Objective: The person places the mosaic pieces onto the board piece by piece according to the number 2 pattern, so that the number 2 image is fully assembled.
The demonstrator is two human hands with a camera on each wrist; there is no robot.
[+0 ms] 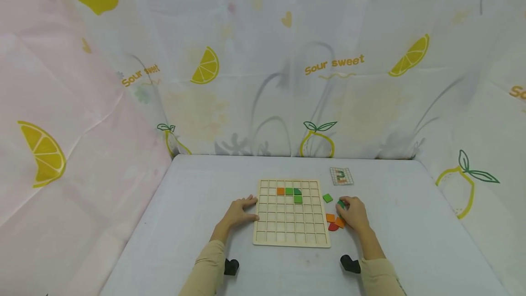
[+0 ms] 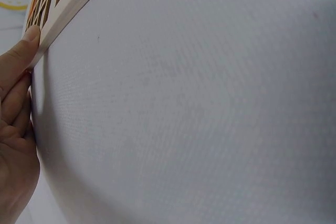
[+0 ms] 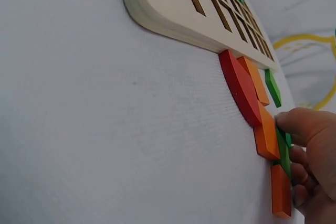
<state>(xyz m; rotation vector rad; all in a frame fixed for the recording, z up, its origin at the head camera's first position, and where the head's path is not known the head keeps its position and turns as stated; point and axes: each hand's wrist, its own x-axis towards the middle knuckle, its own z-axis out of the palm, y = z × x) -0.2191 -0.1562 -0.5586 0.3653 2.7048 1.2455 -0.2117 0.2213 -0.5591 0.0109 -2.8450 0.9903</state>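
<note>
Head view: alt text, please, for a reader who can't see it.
A person's right hand pinches a green tile beside a wooden grid board holding four tiles, while the left hand touches the board's left edge. More loose tiles and a small card lie to its right on a white table.

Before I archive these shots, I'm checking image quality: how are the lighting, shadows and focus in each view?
Head: soft, fairly even light without harsh glare, though the patterned card is too small for fine detail; left wrist: a soft shadow darkens the tabletop beside the left hand; right wrist: the red piece looks reasonably sharp, while the backdrop is blurred.
</note>
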